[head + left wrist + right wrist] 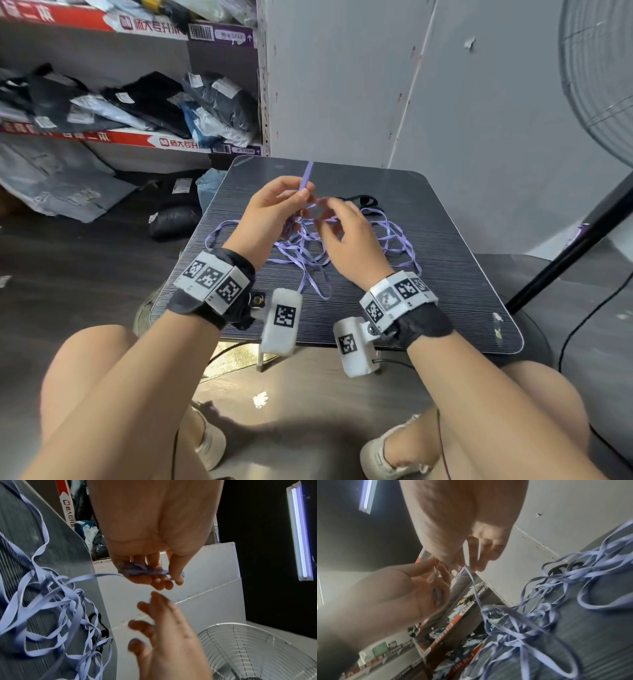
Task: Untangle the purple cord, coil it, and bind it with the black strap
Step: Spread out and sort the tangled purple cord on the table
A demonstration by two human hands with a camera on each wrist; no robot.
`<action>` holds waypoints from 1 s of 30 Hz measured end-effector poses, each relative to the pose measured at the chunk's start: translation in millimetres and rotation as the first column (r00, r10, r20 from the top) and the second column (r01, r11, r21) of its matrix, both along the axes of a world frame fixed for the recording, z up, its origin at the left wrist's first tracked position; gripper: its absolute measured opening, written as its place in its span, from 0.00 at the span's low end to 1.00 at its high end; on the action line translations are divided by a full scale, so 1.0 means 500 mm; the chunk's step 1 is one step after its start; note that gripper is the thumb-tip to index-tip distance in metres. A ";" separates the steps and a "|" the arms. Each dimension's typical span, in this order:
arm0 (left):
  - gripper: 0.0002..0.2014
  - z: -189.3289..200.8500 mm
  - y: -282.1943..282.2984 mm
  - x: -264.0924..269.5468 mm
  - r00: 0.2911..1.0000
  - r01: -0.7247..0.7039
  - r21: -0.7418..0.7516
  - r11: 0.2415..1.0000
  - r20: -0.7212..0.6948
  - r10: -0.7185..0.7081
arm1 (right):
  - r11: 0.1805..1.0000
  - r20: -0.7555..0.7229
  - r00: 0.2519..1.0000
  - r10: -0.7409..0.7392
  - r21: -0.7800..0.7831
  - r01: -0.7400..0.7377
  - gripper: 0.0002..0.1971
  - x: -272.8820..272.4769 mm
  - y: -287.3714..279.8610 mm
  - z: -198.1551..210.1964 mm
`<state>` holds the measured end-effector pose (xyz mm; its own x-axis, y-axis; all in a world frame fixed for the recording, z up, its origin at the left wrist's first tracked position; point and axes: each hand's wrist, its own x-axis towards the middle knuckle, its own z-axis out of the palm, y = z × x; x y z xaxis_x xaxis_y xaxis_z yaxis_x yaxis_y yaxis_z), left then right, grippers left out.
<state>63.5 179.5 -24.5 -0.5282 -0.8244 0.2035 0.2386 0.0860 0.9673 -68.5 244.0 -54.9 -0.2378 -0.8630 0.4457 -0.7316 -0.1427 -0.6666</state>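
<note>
The purple cord [301,253] lies in a loose tangle on the dark striped table [445,274]. My left hand [270,212] is raised over it and grips a small wound bunch of cord [142,570], thumb pressed on top, with one end sticking up. From the bunch a strand [476,591] drops to the tangle, passing my right hand [349,236]. The right hand's fingers [477,555] are spread and fairly straight, and the strand runs along them. The black strap [363,200] lies on the table just beyond both hands, partly under the cord.
A shelf with wrapped parcels [137,102] stands at the left, with more parcels on the floor. A wire fan [603,85] and a black pole [565,253] are at the right. A white wall is behind the table. My knees are below its near edge.
</note>
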 end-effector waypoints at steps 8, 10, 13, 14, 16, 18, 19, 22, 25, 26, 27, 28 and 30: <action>0.07 -0.003 0.019 0.005 1.000 0.002 -0.049 0.999 0.013 -0.001 | 0.995 0.300 0.949 0.100 -0.018 -0.099 0.15 0.026 0.004 0.019; 0.09 -0.004 0.024 0.009 1.000 0.018 -0.058 0.998 0.024 -0.017 | 0.995 0.338 0.936 0.097 -0.026 -0.093 0.16 0.023 0.003 0.015; 0.07 -0.005 0.027 0.019 0.997 0.051 -0.037 0.998 0.059 -0.049 | 0.989 0.408 0.902 0.142 -0.098 -0.111 0.34 0.021 0.009 0.018; 0.07 -0.005 0.027 0.020 0.996 0.059 -0.022 0.998 0.070 -0.057 | 0.985 0.408 0.898 0.166 -0.112 -0.131 0.39 0.020 0.009 0.021; 0.07 -0.008 0.025 0.020 0.994 0.068 -0.008 0.998 0.083 -0.067 | 0.977 0.374 0.903 0.212 -0.093 -0.191 0.43 0.019 0.005 0.027; 0.07 -0.011 0.024 0.018 0.993 0.102 -0.017 0.995 0.068 -0.100 | 0.972 0.369 0.900 0.234 -0.080 -0.220 0.38 0.019 -0.003 0.030; 0.07 -0.012 0.022 0.017 0.991 0.124 -0.027 0.992 0.063 -0.122 | 0.974 0.408 0.884 0.228 -0.090 -0.209 0.33 0.018 -0.011 0.028; 0.08 -0.008 0.020 0.017 0.988 0.145 -0.050 0.988 0.056 -0.142 | 0.979 0.568 0.797 0.204 -0.118 -0.166 0.23 0.014 -0.032 0.025; 0.08 0.000 0.013 0.012 0.989 0.150 -0.040 0.988 0.016 -0.150 | 0.980 0.544 0.815 0.199 -0.098 -0.174 0.14 0.009 -0.050 0.019; 0.09 0.003 0.010 0.009 0.988 0.154 -0.029 0.988 -0.005 -0.155 | 0.978 0.519 0.830 0.204 -0.066 -0.199 0.12 0.008 -0.055 0.017; 0.09 0.004 0.008 0.005 0.987 0.158 -0.016 0.987 -0.030 -0.158 | 0.974 0.501 0.840 0.207 -0.027 -0.223 0.12 0.007 -0.058 0.016; 0.09 0.004 0.006 0.002 0.986 0.157 -0.003 0.988 -0.056 -0.157 | 0.970 0.491 0.846 0.209 0.004 -0.242 0.11 0.006 -0.060 0.014; 0.09 0.000 0.002 -0.001 0.987 0.130 0.017 0.991 -0.092 -0.128 | 0.975 0.405 0.899 0.170 0.061 -0.212 0.08 -0.004 -0.066 0.004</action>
<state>62.9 180.5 -24.4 -0.6105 -0.7555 0.2377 0.3332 0.0273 0.9425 -70.4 211.1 -52.7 -0.2024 -0.9447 0.2579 -0.3709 -0.1697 -0.9130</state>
